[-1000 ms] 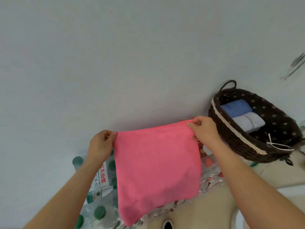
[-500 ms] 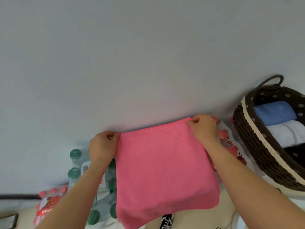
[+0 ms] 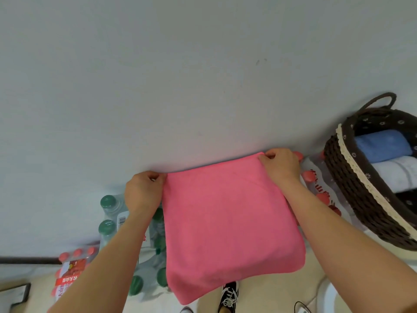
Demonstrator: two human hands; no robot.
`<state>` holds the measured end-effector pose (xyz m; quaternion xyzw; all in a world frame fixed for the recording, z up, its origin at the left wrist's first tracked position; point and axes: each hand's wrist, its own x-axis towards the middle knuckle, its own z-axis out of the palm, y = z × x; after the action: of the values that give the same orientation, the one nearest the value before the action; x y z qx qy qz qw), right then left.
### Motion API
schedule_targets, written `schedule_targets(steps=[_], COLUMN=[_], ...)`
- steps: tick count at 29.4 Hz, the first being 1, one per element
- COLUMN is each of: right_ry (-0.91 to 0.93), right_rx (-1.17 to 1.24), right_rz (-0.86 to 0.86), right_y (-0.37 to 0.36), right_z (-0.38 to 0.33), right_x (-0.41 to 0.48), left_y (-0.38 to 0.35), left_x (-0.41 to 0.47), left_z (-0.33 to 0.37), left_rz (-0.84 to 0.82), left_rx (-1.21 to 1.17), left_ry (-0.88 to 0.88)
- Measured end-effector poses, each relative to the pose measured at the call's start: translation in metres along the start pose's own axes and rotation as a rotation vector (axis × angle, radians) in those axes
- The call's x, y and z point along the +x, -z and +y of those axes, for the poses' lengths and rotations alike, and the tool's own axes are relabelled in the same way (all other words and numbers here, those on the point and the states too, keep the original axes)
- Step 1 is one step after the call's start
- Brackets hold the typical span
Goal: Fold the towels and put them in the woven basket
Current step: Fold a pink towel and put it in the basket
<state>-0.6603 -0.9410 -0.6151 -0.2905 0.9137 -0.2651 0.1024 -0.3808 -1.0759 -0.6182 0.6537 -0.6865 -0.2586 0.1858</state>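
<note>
A pink towel is held up in the air and hangs as a near-square panel between the two hands. Its lower edge looks rounded, so it is judged to be doubled already. The folding step is therefore taken to be in hand, partway through. The woven basket is seen to the right of the right hand and apart from it. Inside it, a rolled blue towel lies on the far side with a white towel touching it on the near side, and bare lining is left nearer the body. The left hand is closed on the towel's upper left corner, fingers curled and pinching the cloth. The right hand is closed in the same way on the upper right corner.

One more fold is probably called for next: the two corners brought together, or the panel laid down and halved, so that a narrower bundle is made for the gap left in the basket. The edges should be kept aligned while this is done.

No table is seen under the towel. A plain pale wall fills the space beyond both hands, and a beige floor is glimpsed below them. A shrink-wrapped pack of green-capped bottles stands under the left hand. Red-capped bottles lie just right of the right hand, between it and the basket. A black-and-white shoe shows beneath the towel's lower edge.
</note>
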Motion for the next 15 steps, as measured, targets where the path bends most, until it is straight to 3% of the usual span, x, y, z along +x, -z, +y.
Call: schedule_targets(steps=[6, 9, 12, 15], right_ry=[0.077, 0.054, -0.107, -0.407], right_rx=[-0.031, 0.159, 0.471, 0.751], right_rz=[0.014, 0.128, 0.213, 0.235], right_y=[0.000, 0.027, 0.049, 0.042], right_z=[0.000, 0.010, 0.036, 0.061], right_x=[-0.012, -0.052, -0.124, -0.186], left_y=[0.001, 0.022, 0.047, 0.058], left_x=[-0.005, -0.035, -0.099, -0.153], left_z=[0.001, 0.003, -0.009, -0.039], left_rz=[-0.003, -0.018, -0.134, -0.222], left_rx=[0.055, -0.050, -0.051, -0.008], left_ry=[-0.040, -0.042, -0.071, -0.095])
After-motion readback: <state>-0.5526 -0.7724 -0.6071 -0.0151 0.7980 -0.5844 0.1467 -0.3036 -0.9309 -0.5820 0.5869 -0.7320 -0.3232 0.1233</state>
